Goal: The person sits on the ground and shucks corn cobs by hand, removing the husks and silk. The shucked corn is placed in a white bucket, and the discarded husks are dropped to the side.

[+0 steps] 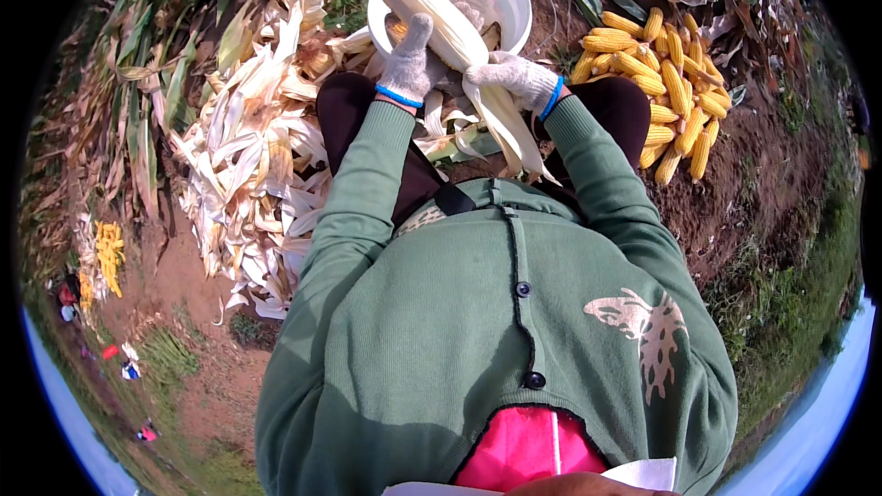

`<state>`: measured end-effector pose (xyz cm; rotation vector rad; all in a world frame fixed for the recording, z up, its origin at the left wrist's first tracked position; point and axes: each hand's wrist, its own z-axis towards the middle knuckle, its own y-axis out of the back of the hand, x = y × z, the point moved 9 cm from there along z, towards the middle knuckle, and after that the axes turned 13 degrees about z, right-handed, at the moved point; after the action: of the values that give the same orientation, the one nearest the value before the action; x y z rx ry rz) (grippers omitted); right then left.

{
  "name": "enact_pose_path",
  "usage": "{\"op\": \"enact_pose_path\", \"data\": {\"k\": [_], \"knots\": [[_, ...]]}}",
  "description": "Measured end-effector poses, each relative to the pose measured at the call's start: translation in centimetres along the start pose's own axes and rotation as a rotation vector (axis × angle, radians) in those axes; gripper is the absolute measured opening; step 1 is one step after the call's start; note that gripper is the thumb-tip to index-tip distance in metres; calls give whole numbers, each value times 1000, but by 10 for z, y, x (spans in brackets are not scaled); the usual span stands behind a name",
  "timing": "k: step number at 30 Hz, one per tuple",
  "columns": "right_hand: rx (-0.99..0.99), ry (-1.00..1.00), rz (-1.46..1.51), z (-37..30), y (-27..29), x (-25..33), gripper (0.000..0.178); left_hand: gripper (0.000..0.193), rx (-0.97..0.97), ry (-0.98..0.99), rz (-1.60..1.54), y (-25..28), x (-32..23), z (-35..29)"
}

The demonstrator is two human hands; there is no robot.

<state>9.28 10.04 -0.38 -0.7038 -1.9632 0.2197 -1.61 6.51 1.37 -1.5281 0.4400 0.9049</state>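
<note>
An ear of corn [439, 16] in pale dry husk lies slantwise between my gloved hands, over the near part of a white bucket [514, 2]. My left hand [411, 64], in a grey knit glove with a blue cuff, is closed around the ear's left side, thumb pointing up along it. My right hand [520, 80], gloved alike, pinches the husk at the ear's lower end. From that grip a loose strip of husk [511, 133] hangs down toward my lap. Inside the bucket, partly hidden by the ear, are husk pieces and something yellowish.
Peeled yellow corn ears [675, 83] are heaped on the soil to the right. A large pile of stripped husks [262, 147] lies on the left, beside standing or leaning dry stalks [119, 83]. Farther left, another yellow corn heap [109, 257] and several people are visible.
</note>
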Motion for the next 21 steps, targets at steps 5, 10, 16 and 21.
{"op": "enact_pose_path", "data": {"k": [5,10,16,21], "knots": [[-14,26,-285,7,-5,6,55,90,-114,-30,-78,31,-7,-9],[-152,177,-911,21,16,19,44,63,-231,-55,-299,54,-8,-13],[-221,409,-776,23,2,33,39,54,-125,-132,-216,47,-26,-15],[-167,255,-835,25,-3,17,45,56,-91,-85,-114,50,-18,-17]]}}
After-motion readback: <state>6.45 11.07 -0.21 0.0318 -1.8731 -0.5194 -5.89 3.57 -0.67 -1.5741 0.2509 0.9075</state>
